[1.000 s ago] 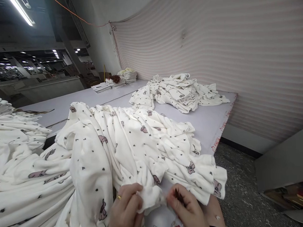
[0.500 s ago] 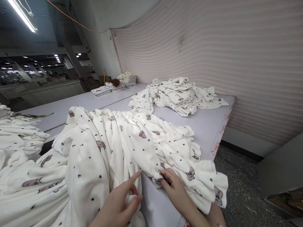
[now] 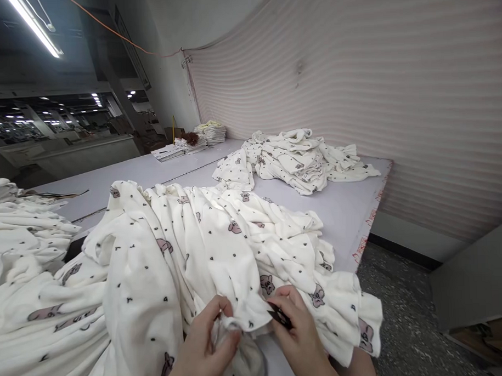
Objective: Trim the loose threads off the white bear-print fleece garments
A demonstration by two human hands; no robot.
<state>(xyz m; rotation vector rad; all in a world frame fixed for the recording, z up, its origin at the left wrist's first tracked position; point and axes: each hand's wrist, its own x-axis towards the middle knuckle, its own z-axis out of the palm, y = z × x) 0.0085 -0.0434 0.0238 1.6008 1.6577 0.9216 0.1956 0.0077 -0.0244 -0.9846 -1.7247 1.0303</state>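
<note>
Close to the near edge of the table (image 3: 342,207), a fold of the white printed cloth (image 3: 204,250) is pinched by the left hand (image 3: 207,351), its fingers closed on it. A small dark tool (image 3: 279,317) is gripped by the right hand (image 3: 299,337) and held against the cloth. Another pile (image 3: 295,159) is seen farther back.

No text can be read. The red print (image 3: 362,243) along the bench (image 3: 342,207) edge at 4 o'clock is too small; the white garment (image 3: 220,249) bears only small figures.
</note>
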